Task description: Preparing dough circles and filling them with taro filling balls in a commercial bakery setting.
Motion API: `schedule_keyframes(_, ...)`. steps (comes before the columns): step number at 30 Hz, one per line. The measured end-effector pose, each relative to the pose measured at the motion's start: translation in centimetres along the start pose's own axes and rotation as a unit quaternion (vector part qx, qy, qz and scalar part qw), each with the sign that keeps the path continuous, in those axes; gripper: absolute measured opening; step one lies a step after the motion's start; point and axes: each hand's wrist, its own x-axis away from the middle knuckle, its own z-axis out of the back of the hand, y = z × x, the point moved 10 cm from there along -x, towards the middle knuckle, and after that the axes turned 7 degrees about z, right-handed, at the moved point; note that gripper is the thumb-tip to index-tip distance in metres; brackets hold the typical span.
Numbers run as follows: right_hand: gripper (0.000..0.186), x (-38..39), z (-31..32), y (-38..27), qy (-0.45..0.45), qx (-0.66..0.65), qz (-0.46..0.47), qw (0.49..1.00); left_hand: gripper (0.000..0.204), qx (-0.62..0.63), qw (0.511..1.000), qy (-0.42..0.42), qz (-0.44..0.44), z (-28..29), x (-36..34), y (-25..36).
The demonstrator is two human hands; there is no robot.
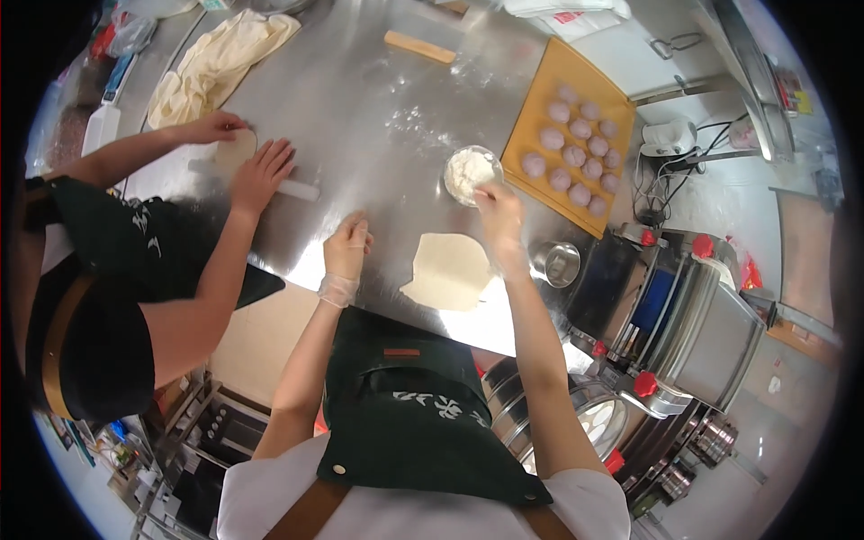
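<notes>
Left hand: your left hand point(347, 245), just left of the frame's centre, is narrow, its fingers loosely curled above the table; whether anything lies within them you cannot tell. A clear glove cuff point(338, 290) rings the wrist.
Right hand: your right hand point(500, 214), right of centre, has its fingers drawn together at the near right rim of the bowl; you cannot tell whether they pinch any of its contents.
Bowl: a round bowl point(447, 182) holding white powder point(472, 171), a little above and right of the frame's centre.
Dough sheet: a flat, pale, uneven dough sheet point(448, 272), lying at the centre between your forearms, below the bowl.
Metal cup: a small round metal cup point(557, 264), just right of your right forearm.
Board: a yellow-orange board point(529, 117) in the upper right, bearing rows of pale lilac balls point(574, 155).
Table: a steel table point(355, 126), dusted white in patches; a wooden bar point(420, 47) lies at top centre, a cream cloth point(220, 65) at upper left.
Co-worker: at left, a co-worker's two hands point(262, 173) are at a small dough piece point(236, 149) and a white rod point(299, 190).
Machine: a metal machine with red knobs point(645, 384), lower right.
</notes>
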Motion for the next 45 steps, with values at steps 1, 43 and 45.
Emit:
schedule_keyframes(1, 0.011, 2.3, 0.1, -0.4, -0.033, -0.054, -0.037, 0.997, 0.033, 0.043, 0.999, 0.03, 0.005, 1.1, 0.5, -0.5)
schedule_keyframes(43, 0.019, 15.3, 13.8, 7.9, 0.125, 0.197, -0.217, 0.948, 0.091, -0.501, 0.729, -0.138, -0.445, -24.2, 9.6, 0.4)
schedule_keyframes(45, 0.019, 15.1, 12.0, 7.2, 0.083, 0.186, -0.225, 0.953, 0.084, -0.649, 0.557, -0.286, -0.433, -27.0, 13.5, -3.8)
